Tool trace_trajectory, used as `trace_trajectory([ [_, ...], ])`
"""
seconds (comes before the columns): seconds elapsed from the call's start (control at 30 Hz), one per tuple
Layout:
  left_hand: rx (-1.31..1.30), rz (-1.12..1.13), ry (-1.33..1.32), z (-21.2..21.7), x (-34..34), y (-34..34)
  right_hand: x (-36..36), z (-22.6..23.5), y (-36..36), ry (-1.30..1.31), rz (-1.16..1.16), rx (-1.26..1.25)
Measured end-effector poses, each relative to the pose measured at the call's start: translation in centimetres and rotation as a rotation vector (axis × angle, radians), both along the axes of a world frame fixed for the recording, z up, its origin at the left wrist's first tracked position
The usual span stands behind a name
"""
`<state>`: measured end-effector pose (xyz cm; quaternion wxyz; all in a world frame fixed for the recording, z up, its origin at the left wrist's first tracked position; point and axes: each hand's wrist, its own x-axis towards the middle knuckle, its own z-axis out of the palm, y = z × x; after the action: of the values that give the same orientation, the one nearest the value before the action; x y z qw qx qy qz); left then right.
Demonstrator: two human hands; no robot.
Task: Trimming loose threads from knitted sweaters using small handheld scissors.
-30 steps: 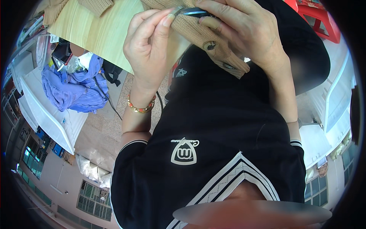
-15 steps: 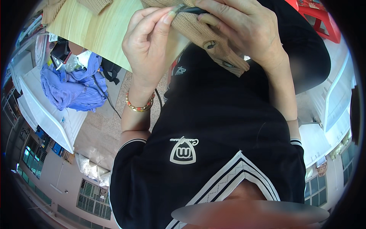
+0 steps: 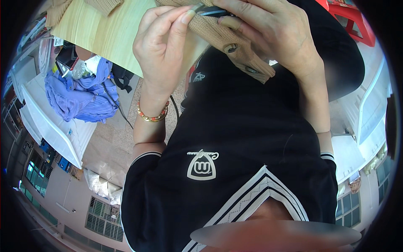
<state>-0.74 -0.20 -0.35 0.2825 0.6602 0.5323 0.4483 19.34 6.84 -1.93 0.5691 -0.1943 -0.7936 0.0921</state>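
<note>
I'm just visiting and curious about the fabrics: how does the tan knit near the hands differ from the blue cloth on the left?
The tan knit is coarsely textured; the blue cloth looks finer and crumpled. The tan knit runs under the right hand, while the blue cloth lies bunched. Both are fabric.

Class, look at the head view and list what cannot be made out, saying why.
- Tan knitwear, head view: far part cut off by the top edge.
- Dark tool, head view: rear end covered by the right hand.
- Small pale thing at the left hand, head view: too small to identify.
- Whatever lies beneath the blue cloth, head view: hidden by it.
</note>
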Motion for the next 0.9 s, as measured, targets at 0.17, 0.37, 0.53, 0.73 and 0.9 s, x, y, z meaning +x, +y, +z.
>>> trace_trajectory([
  [0.17,0.035,0.002,-0.036,0.2,0.3,0.4,0.7,2.4,-0.3,-0.46,-0.02,-0.418],
  [0.37,0.001,0.012,-0.044,-0.1,0.0,0.4,1.2,2.2,-0.5,-0.413,-0.019,-0.192],
  [0.53,-0.007,0.023,-0.05,-0.1,-0.1,0.4,1.1,1.9,-0.6,-0.218,-0.036,-0.003],
  [0.73,-0.089,0.007,-0.011,0.3,-0.3,-0.1,1.5,4.2,-1.3,-0.644,-0.002,-0.334],
  [0.9,-0.01,0.049,0.013,-0.6,-2.2,1.1,2.1,5.5,-1.4,-0.433,-0.018,-0.411],
])
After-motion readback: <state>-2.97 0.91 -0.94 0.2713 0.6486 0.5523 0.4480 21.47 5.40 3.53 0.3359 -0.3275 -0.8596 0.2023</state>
